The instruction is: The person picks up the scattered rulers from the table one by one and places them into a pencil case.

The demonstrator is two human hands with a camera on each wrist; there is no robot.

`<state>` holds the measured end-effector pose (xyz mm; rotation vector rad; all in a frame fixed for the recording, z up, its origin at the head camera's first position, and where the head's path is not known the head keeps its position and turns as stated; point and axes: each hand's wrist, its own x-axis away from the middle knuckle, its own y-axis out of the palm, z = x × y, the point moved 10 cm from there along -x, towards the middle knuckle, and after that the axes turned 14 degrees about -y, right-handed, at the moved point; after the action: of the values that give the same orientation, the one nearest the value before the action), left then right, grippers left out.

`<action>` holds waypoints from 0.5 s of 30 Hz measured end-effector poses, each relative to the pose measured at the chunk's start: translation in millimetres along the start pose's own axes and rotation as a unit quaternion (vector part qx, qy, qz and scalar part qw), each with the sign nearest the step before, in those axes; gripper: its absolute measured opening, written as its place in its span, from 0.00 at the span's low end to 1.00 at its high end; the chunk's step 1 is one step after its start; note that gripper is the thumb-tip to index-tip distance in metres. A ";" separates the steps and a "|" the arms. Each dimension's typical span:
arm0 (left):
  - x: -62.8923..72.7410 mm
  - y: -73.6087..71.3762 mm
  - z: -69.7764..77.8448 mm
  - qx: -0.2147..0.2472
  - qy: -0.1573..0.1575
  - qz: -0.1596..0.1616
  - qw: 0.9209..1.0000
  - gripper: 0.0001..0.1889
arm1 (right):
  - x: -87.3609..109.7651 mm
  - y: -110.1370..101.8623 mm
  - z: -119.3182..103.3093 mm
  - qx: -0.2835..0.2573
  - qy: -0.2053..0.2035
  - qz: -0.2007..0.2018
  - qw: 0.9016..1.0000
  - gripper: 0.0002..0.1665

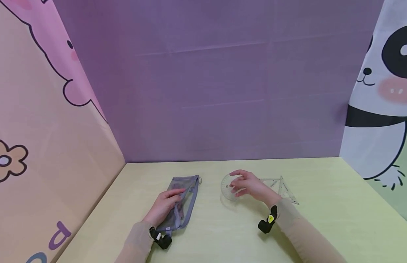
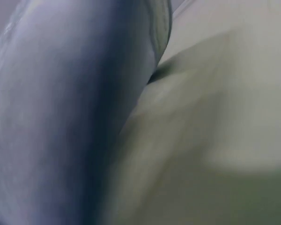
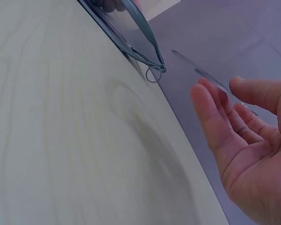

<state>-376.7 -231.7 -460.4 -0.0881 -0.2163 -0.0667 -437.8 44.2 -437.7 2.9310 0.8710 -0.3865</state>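
Observation:
My left hand [image 1: 166, 204] holds a grey-purple zip pouch [image 1: 187, 181] by the edge of its mouth, which gapes open on the right. In the left wrist view the pouch [image 2: 61, 112] fills much of the picture as a blurred bulge. Above the table, my right hand [image 1: 251, 186] pinches a clear round protractor [image 1: 225, 188] between thumb and fingers. Seen nearly edge-on in the right wrist view, the protractor [image 3: 189, 62] is a thin line pointing toward the pouch. The pouch's small ring [image 3: 153, 75] hangs at its corner there.
Clear set squares [image 1: 285, 191] lie on the pale wooden table [image 1: 325, 204], partly hidden behind my right hand and forearm. A purple cloth backdrop [image 1: 203, 91] rises at the table's far edge. Printed panels [image 1: 59, 128] flank both sides.

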 end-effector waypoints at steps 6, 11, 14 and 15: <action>2.5 -0.3 1.9 -0.001 0.000 -0.004 1.000 0.19 | -10.3 17.1 4.2 -0.006 0.009 0.000 1.000 0.26; 1.9 -2.1 3.1 0.010 -0.003 -0.004 1.000 0.19 | -18.8 31.9 4.6 -0.013 0.013 -0.004 1.000 0.26; 1.6 -2.5 3.6 0.012 -0.006 -0.004 1.000 0.19 | -22.1 41.2 5.9 -0.020 0.016 -0.012 1.000 0.26; 1.5 -2.7 3.6 0.011 -0.007 -0.004 1.000 0.19 | -23.1 44.2 6.5 -0.023 0.016 -0.013 1.000 0.26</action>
<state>-376.2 -234.1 -456.3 -0.0655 -0.2306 -0.0715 -433.9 -5.9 -438.7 2.8938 0.9102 -0.3169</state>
